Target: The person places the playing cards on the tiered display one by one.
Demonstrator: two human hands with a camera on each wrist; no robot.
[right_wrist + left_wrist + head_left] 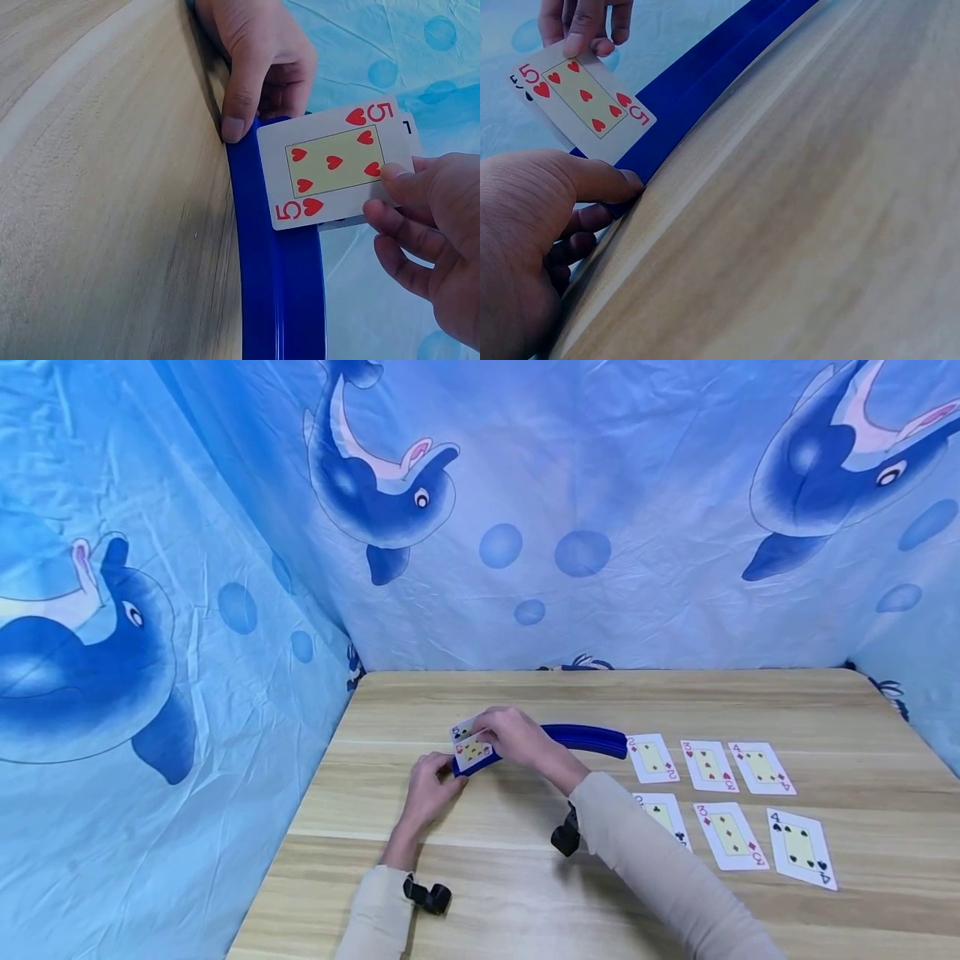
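The five of hearts [330,161] sits pinched at its edge between the thumb and fingertips of the right hand [513,732], standing in the slot at the left end of the curved blue card holder [585,739], with a second card [409,127] tucked close behind it (only a dark corner of that one shows, so I cannot tell its rank). The left hand [427,789] is curled against that same end of the holder, thumb pressed to the blue rim and the other fingers folded beneath, steadying it against the worktop [525,868]. To seat the card well, I would judge, the right hand should keep its pinch light and high on the card, so the lower edge can slide freely into the groove, and keep the card's face square to the slot rather than skewed against the one behind; the left hand's job is simply to stop the holder from sliding or tipping while that happens. Further out, to the right of the holder, six cards lie face up in two rows on the pale wood: a two [652,757], three [708,766] and four [761,767] in red above, and below them a card partly hidden under the sleeve [663,817], a red three [730,835] and a black four [801,848]. Blue dolphin-print cloth [525,510] hangs behind and to the left.
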